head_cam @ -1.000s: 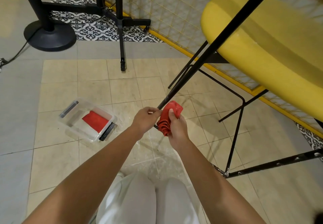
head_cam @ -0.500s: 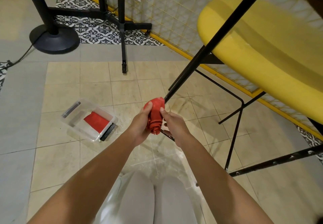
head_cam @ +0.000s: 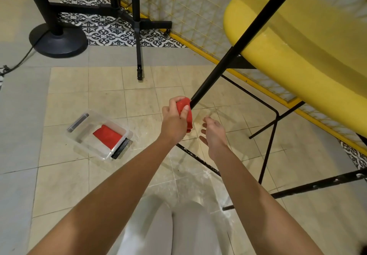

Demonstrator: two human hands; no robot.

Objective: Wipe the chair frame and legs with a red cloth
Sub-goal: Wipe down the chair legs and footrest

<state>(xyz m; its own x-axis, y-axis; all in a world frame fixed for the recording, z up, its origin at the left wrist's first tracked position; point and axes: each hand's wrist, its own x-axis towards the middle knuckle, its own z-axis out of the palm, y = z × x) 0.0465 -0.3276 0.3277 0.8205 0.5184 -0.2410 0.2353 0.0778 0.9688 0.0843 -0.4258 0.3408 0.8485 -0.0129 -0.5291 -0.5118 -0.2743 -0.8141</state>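
Note:
A yellow chair (head_cam: pixel 301 42) lies tipped over on the right, its black metal legs and frame sticking out. One long black leg (head_cam: pixel 234 48) slants down from the top right to the middle. My left hand (head_cam: pixel 174 121) grips the red cloth (head_cam: pixel 185 111) wrapped round the lower part of that leg. My right hand (head_cam: pixel 213 133) hovers just to the right of the cloth, fingers loosely spread, holding nothing. The leg continues below my hands as a scuffed black bar (head_cam: pixel 198 160).
A clear plastic box (head_cam: pixel 99 133) with a second red cloth (head_cam: pixel 107 136) in it sits on the tiled floor to the left. A black round stand base (head_cam: pixel 58 41) and a black tripod foot (head_cam: pixel 139 73) stand at the back. My knees fill the bottom middle.
The red cloth has passed from my right hand to my left hand, which now holds it on the leg. My right hand has let go and drawn away to the right.

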